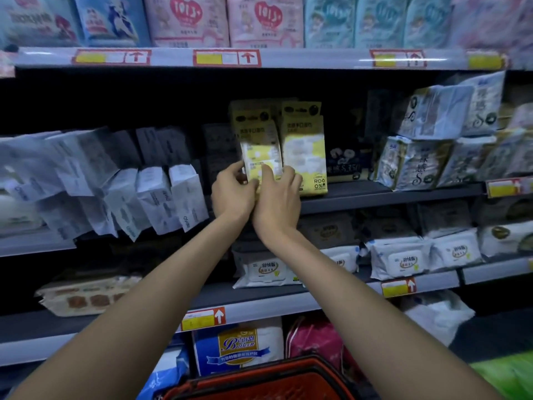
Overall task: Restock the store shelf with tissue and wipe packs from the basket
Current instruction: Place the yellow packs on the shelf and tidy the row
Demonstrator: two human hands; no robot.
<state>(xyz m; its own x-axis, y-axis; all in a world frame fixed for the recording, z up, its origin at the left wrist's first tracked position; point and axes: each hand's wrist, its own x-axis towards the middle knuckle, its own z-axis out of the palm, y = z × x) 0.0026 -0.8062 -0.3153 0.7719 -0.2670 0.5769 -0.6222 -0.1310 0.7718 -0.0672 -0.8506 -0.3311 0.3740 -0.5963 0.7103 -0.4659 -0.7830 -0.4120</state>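
Gripping one yellow pack [261, 157] between both hands, left hand [230, 194], right hand [278, 197], two yellow packs behind.

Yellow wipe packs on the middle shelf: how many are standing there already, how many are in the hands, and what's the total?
Standing on the shelf: 2 yellow packs, a front one and one behind the hands
Held by the left hand and right hand: 1 smaller yellow pack
Total: 3 visible; any behind are hidden.
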